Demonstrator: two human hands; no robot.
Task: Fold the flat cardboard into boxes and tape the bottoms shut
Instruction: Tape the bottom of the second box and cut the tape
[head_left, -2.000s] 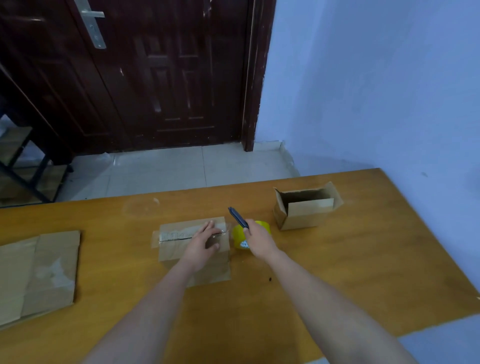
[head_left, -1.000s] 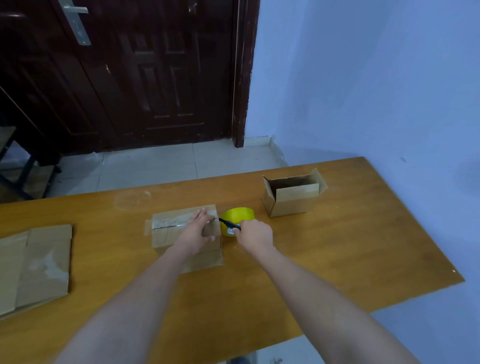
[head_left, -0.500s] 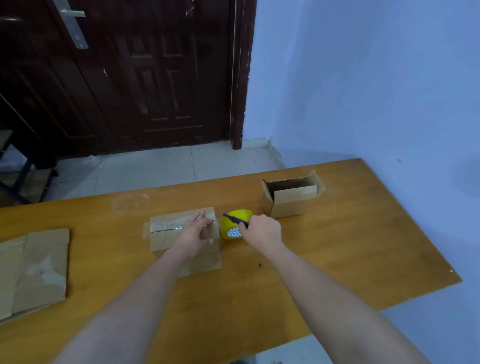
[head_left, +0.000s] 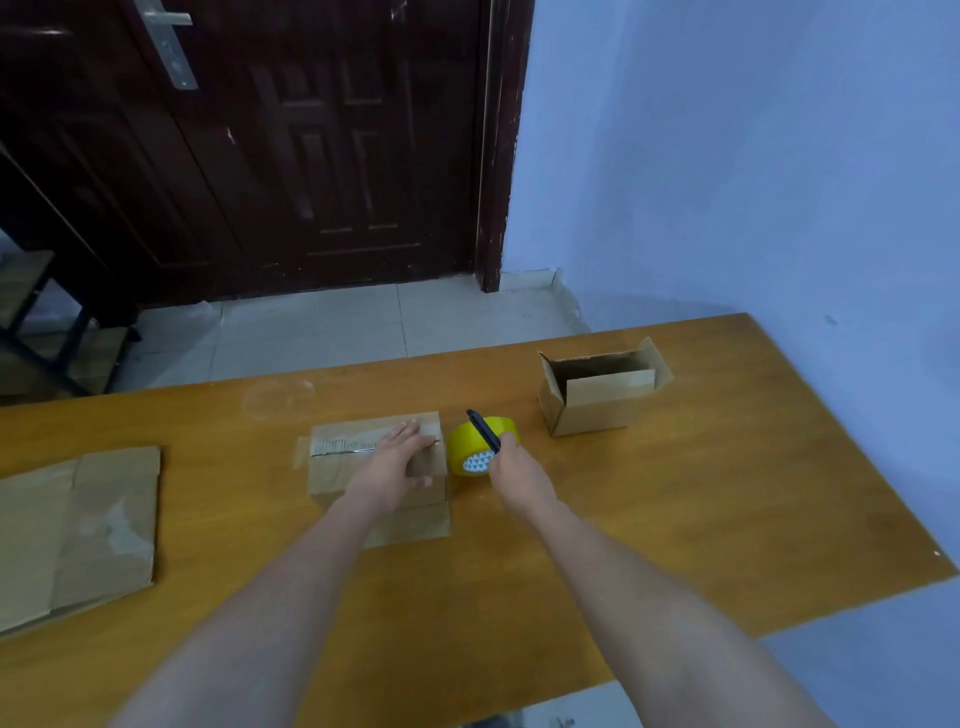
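Note:
A cardboard box (head_left: 332, 470) lies bottom-up in the middle of the wooden table (head_left: 675, 509), with clear tape along its seam. My left hand (head_left: 395, 462) presses flat on its right part, fingers spread. A yellow tape roll (head_left: 470, 441) stands just right of the box. My right hand (head_left: 514, 470) is beside the roll, gripping a dark utility knife (head_left: 483, 430) that points up and to the left over the roll. A strip of tape seems to run from the roll to the box, but it is hard to make out.
A folded box (head_left: 597, 389) with open top flaps stands at the back right. Flat cardboard sheets (head_left: 78, 525) lie at the left edge. The table ends at a blue wall on the right; a dark door and a tiled floor lie beyond.
The knife has swung from lying low across the roll to pointing up and left over it. My left hand stays on the box. The camera has shifted slightly.

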